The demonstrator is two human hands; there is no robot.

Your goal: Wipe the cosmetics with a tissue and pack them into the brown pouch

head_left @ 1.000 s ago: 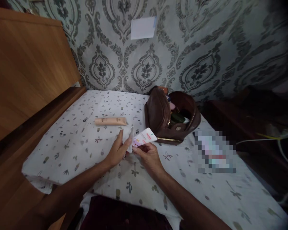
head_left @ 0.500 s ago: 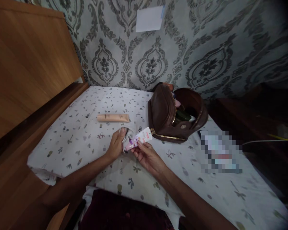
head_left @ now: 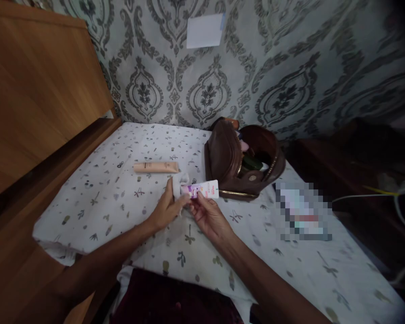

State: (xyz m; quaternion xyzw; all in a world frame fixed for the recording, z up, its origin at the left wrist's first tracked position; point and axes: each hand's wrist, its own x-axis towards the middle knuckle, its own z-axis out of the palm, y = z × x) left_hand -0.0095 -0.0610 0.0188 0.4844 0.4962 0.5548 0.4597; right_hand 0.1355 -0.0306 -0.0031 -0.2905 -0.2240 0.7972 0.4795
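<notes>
Just front-left of the brown bag (head_left: pixel 223 150), I have the right hand (head_left: pixel 211 219)'s grip pinching the printed tube (head_left: pixel 209 189) while the left hand (head_left: pixel 166 209) bunches white cloth (head_left: pixel 177 186) against it, apparently wiping, so the next move calls for a steady pinch.

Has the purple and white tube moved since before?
Yes, the purple and white tube moved: its purple end swung up the view, nearer the peach tube resting on the patterned sheet.
</notes>
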